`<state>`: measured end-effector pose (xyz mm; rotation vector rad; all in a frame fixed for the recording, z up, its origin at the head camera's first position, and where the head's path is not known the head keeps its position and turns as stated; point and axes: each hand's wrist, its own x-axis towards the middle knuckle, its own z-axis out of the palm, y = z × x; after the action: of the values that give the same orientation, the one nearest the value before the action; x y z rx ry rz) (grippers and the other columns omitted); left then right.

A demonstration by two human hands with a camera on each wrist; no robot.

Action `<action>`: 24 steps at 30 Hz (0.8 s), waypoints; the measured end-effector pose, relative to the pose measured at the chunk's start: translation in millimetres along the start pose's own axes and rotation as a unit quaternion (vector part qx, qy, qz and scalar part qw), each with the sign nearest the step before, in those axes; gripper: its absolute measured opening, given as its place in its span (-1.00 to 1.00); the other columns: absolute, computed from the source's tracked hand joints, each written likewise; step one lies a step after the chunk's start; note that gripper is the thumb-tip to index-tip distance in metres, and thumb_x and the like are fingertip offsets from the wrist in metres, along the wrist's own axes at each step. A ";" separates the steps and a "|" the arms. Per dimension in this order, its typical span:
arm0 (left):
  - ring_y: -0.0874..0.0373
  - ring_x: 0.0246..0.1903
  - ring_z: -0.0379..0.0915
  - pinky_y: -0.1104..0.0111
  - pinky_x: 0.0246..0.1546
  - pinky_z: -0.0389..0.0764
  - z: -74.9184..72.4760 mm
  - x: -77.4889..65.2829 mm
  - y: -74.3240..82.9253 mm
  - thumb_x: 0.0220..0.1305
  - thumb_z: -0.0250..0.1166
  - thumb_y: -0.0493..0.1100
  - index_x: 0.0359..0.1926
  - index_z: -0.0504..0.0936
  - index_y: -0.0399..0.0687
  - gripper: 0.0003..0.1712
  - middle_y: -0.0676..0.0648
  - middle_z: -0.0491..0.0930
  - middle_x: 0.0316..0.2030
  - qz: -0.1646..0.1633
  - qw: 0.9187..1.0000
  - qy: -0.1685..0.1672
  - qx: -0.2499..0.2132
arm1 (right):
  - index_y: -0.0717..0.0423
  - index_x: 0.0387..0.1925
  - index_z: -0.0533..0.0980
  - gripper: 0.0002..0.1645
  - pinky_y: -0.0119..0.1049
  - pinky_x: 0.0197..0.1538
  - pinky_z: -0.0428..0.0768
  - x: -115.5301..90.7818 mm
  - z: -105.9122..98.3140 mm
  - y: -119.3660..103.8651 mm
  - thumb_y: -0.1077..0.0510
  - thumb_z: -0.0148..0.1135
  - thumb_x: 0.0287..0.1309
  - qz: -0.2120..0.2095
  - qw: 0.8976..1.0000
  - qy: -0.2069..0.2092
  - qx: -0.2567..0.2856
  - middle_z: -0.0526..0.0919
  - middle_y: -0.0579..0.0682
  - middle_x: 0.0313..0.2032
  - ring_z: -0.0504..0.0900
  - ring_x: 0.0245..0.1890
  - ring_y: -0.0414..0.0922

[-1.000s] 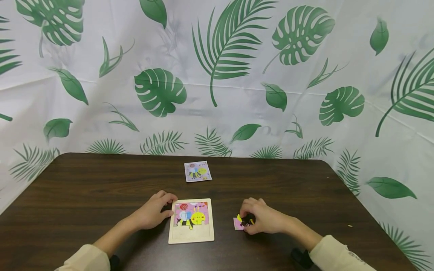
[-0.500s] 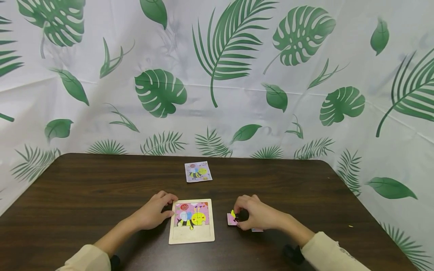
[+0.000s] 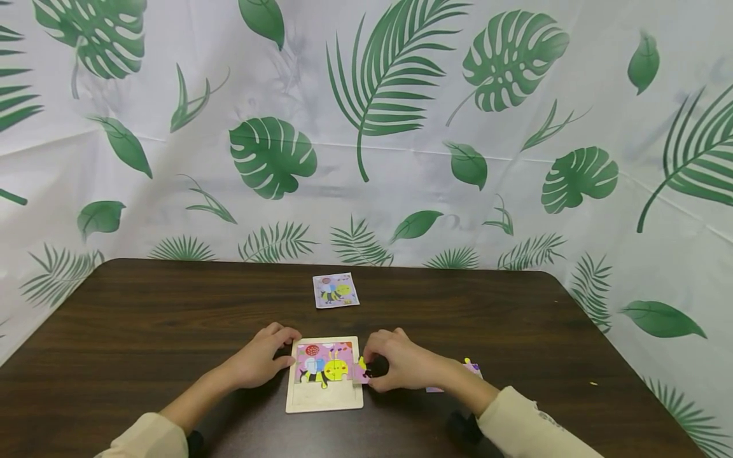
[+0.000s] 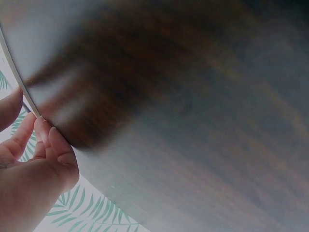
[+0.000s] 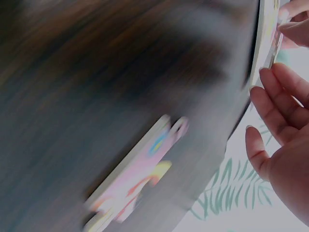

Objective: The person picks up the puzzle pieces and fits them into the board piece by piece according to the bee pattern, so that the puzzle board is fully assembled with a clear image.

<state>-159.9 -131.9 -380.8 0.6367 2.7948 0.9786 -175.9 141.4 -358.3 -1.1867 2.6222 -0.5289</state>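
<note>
A wooden puzzle board [image 3: 323,399] lies on the table, its upper part filled with pieces that form a bee on pink; the lower part shows bare wood. At its top left corner and left side, the curled fingers and thumb of my left hand [image 3: 258,359] hold it. My right hand [image 3: 403,361] pinches a pink puzzle piece [image 3: 359,373] with yellow and black on it, which overlaps the board's right edge in the head view. Beneath the right forearm lie loose puzzle pieces [image 3: 473,367], seen blurred in the right wrist view.
Behind the board lies a printed card [image 3: 336,291] with the same bee picture. The dark wooden table [image 3: 189,299] reaches back to a white leaf-patterned curtain [image 3: 418,184]. A small yellowish scrap [image 3: 593,383] sits far right.
My right hand has carried the pinched puzzle piece leftward from the loose pieces to the board's right edge, uncovering those pieces. My left hand stays at the board.
</note>
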 end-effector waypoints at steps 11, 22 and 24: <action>0.02 -0.19 0.31 0.10 -0.15 0.39 1.6 1.7 -5.9 0.13 0.27 -0.31 -0.08 0.48 -0.17 -0.70 -0.05 0.37 -0.25 0.022 1.000 0.001 0.003 | 0.03 -0.38 0.52 -0.76 -0.42 -0.22 0.14 25.3 8.3 -28.9 0.09 0.38 -0.15 -0.019 0.999 -0.017 -0.020 0.44 -0.28 -0.37 0.36 -0.26 -0.34; 0.01 -0.18 0.32 0.11 -0.16 0.40 0.7 2.0 -7.6 0.13 0.26 -0.31 -0.08 0.47 -0.19 -0.70 -0.06 0.37 -0.24 0.040 0.999 0.002 0.000 | 0.01 -0.39 0.53 -0.75 -0.39 -0.20 0.15 43.8 22.0 -48.7 0.04 0.38 -0.15 -0.026 0.998 -0.013 -0.062 0.45 -0.28 -0.39 0.36 -0.29 -0.37; 0.00 -0.18 0.32 0.11 -0.16 0.40 0.6 1.9 -7.4 0.13 0.26 -0.31 -0.08 0.47 -0.19 -0.69 -0.06 0.38 -0.24 0.040 0.999 0.001 -0.001 | 0.00 -0.39 0.53 -0.75 -0.39 -0.20 0.16 45.6 23.9 -51.8 0.03 0.38 -0.15 -0.026 0.997 -0.011 -0.071 0.45 -0.28 -0.39 0.36 -0.27 -0.36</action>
<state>-164.0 -135.9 -385.8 0.7517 2.7896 0.9963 -162.3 69.6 -361.1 -1.2974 2.6540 -0.3401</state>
